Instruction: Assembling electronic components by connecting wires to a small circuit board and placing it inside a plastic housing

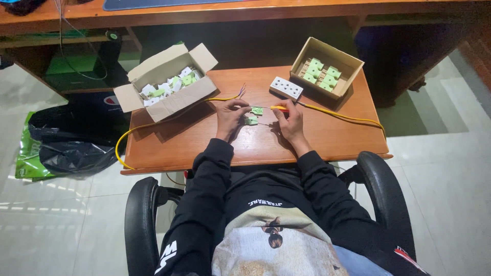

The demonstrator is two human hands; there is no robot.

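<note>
Seated figure in a dark long-sleeved top on a black swivel chair (140, 214), forearms reaching onto a small wooden table (204, 143); left hand (230, 116) pinching a small green connector block (257, 110) between thumb and fingertips, closed on it; right hand (290, 118) closed around a yellow-handled tool (279, 108), its tip set against the same block; the two hands near each other at the table's middle, the block held just above the tabletop between them; a second green block (251, 121) lying on the wood just below the first, beside the left thumb. Beyond the hands, a white multi-hole socket plate (286, 88); behind it at the far right corner, a small open cardboard box (327, 66) holding green blocks in rows; at the far left corner, a larger open carton (166, 82) of mixed white and green parts; a yellow cable (353, 119) running across the table and looping off its left edge; black bags (71, 148) on the tiled floor at left.
</note>
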